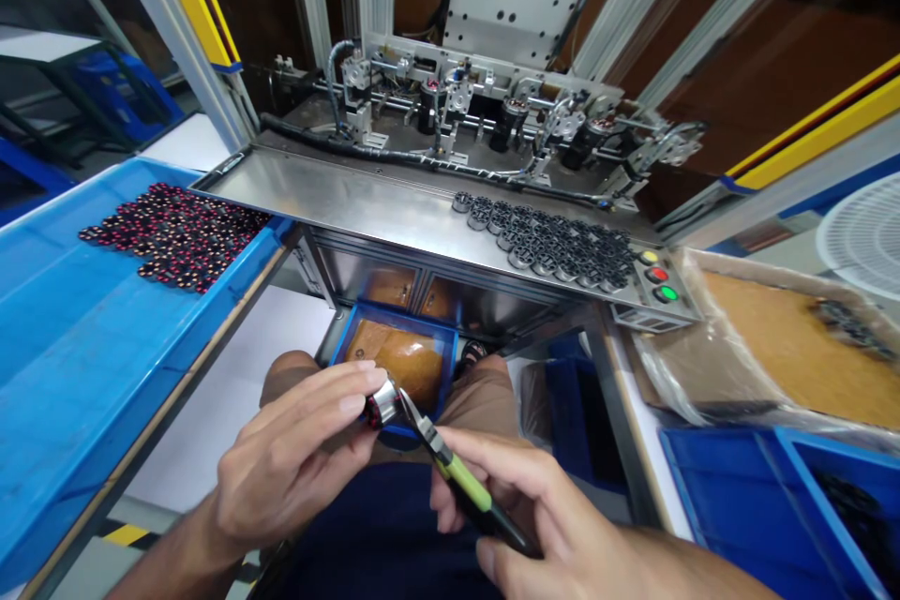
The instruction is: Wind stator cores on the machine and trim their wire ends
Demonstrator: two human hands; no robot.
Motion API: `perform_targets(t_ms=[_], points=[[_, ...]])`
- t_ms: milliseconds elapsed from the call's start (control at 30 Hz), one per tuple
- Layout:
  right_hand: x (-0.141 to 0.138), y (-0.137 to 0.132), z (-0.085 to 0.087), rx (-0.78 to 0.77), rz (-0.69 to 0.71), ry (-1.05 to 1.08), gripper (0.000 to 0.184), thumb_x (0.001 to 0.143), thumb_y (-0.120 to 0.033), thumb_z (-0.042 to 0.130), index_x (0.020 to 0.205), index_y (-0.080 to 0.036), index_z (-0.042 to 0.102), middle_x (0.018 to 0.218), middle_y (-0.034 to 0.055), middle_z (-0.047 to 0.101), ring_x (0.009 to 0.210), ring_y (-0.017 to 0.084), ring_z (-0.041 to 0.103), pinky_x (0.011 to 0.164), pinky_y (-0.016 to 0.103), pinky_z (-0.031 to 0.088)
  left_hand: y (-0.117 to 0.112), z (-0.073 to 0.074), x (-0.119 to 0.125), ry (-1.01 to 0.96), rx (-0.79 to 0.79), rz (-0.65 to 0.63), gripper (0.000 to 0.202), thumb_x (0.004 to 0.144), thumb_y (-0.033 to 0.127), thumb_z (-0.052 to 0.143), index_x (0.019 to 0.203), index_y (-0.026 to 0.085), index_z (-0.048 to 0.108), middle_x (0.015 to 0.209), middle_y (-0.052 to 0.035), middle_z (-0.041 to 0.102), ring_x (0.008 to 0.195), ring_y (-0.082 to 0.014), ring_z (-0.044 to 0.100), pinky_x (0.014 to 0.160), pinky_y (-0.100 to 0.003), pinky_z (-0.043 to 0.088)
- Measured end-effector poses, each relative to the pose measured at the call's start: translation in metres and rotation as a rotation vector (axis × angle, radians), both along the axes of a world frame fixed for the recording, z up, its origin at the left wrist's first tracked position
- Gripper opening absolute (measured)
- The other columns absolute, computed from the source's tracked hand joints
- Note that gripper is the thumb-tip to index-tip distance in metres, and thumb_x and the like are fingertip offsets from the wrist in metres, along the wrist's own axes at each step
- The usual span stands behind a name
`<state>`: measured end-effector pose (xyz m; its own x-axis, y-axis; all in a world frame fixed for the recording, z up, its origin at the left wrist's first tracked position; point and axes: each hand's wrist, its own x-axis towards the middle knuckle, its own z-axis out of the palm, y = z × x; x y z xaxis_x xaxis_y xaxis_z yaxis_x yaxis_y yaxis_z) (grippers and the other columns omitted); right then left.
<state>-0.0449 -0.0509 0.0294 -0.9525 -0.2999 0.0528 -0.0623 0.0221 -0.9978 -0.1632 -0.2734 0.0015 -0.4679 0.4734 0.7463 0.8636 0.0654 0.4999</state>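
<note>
My left hand (295, 464) pinches a small cylindrical motor part (381, 407), silver with red winding, over my lap. My right hand (555, 520) grips small cutters with green and black handles (464, 480); their tips touch the part's right side. A pile of similar red-wound parts (172, 234) lies in the blue tray (77, 347) on the left. A cluster of dark round parts (555, 244) rests on the steel shelf (366, 202) ahead.
A machine with several fixtures (492, 112) stands behind the shelf. Yellow, red and green buttons (657, 277) sit at its right end. A small blue bin (400, 356) sits below. Right: a plastic-lined box (773, 337) and blue bins (773, 506).
</note>
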Motion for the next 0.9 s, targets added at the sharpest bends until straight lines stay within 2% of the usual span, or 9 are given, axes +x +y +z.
perform_targets(t_ms=[300, 367, 467, 533, 600, 700, 767, 833, 900], points=[[-0.004, -0.003, -0.001, 0.011, -0.007, -0.02, 0.073, 0.075, 0.001, 0.048, 0.143, -0.026, 0.043, 0.096, 0.0043, 0.063, 0.078, 0.012, 0.062, 0.071, 0.029, 0.056, 0.003, 0.006, 0.0, -0.017, 0.013, -0.003, 0.074, 0.07, -0.006, 0.072, 0.134, 0.025, 0.053, 0.116, -0.0106, 0.073, 0.102, -0.0242, 0.072, 0.09, -0.04, 0.062], [-0.007, -0.003, 0.002, 0.061, 0.014, -0.027, 0.066, 0.075, 0.001, 0.049, 0.137, -0.021, 0.05, 0.088, 0.0026, 0.062, 0.072, 0.011, 0.059, 0.067, 0.025, 0.053, 0.003, 0.005, 0.0, -0.018, 0.01, -0.007, 0.075, 0.069, -0.006, 0.072, 0.135, 0.024, 0.053, 0.117, -0.011, 0.073, 0.104, -0.0244, 0.072, 0.092, -0.041, 0.061], [-0.012, -0.002, 0.007, 0.195, 0.035, -0.043, 0.052, 0.071, 0.001, 0.051, 0.117, -0.017, 0.064, 0.075, -0.0012, 0.057, 0.064, 0.009, 0.051, 0.061, 0.021, 0.047, 0.001, 0.003, 0.0, -0.003, 0.001, -0.014, 0.078, 0.066, -0.009, 0.072, 0.136, 0.021, 0.052, 0.116, -0.0117, 0.073, 0.107, -0.0233, 0.07, 0.096, -0.038, 0.059], [-0.012, -0.001, 0.008, 0.24, -0.02, -0.065, 0.046, 0.072, 0.0, 0.053, 0.113, -0.016, 0.065, 0.074, -0.0015, 0.057, 0.064, 0.009, 0.051, 0.062, 0.021, 0.047, 0.0, 0.0, 0.0, 0.005, -0.004, -0.014, 0.08, 0.065, -0.011, 0.072, 0.136, 0.02, 0.052, 0.116, -0.0117, 0.073, 0.109, -0.0225, 0.069, 0.098, -0.035, 0.058], [-0.01, 0.001, 0.005, 0.214, -0.105, -0.101, 0.049, 0.077, -0.004, 0.054, 0.123, -0.017, 0.06, 0.081, 0.0009, 0.062, 0.07, 0.011, 0.057, 0.068, 0.023, 0.051, 0.0, -0.004, 0.0, -0.037, 0.01, -0.011, 0.078, 0.064, -0.01, 0.073, 0.133, 0.021, 0.054, 0.113, -0.0102, 0.075, 0.11, -0.0227, 0.069, 0.098, -0.036, 0.057], [-0.001, 0.009, -0.005, 0.121, -0.192, -0.129, 0.061, 0.082, -0.01, 0.057, 0.14, -0.022, 0.046, 0.1, 0.0068, 0.067, 0.086, 0.015, 0.066, 0.082, 0.031, 0.055, 0.002, -0.013, -0.003, -0.298, 0.189, -0.008, 0.063, 0.069, 0.001, 0.077, 0.124, 0.024, 0.058, 0.105, -0.0083, 0.076, 0.103, -0.0234, 0.072, 0.091, -0.037, 0.06], [0.004, 0.014, -0.012, 0.061, -0.216, -0.141, 0.061, 0.084, -0.015, 0.059, 0.143, -0.025, 0.045, 0.106, 0.009, 0.067, 0.092, 0.017, 0.068, 0.088, 0.036, 0.055, 0.004, -0.02, -0.006, -0.57, 0.332, -0.079, 0.053, 0.074, 0.018, 0.08, 0.121, 0.025, 0.056, 0.101, -0.0093, 0.077, 0.091, -0.0224, 0.074, 0.078, -0.033, 0.063], [0.009, 0.018, -0.018, 0.016, -0.24, -0.182, 0.056, 0.087, -0.023, 0.06, 0.141, -0.025, 0.048, 0.106, 0.0106, 0.068, 0.091, 0.019, 0.069, 0.088, 0.04, 0.055, 0.007, -0.027, -0.011, -0.806, 0.411, -0.192, 0.055, 0.075, 0.037, 0.079, 0.121, 0.026, 0.053, 0.099, -0.0107, 0.077, 0.079, -0.0216, 0.075, 0.064, -0.03, 0.063], [0.011, 0.018, -0.022, -0.023, -0.283, -0.233, 0.054, 0.088, -0.031, 0.062, 0.14, -0.025, 0.051, 0.105, 0.0114, 0.068, 0.087, 0.021, 0.069, 0.085, 0.042, 0.056, 0.009, -0.033, -0.016, -0.957, 0.462, -0.26, 0.062, 0.07, 0.049, 0.08, 0.121, 0.027, 0.052, 0.096, -0.0106, 0.077, 0.073, -0.0216, 0.075, 0.058, -0.029, 0.062]])
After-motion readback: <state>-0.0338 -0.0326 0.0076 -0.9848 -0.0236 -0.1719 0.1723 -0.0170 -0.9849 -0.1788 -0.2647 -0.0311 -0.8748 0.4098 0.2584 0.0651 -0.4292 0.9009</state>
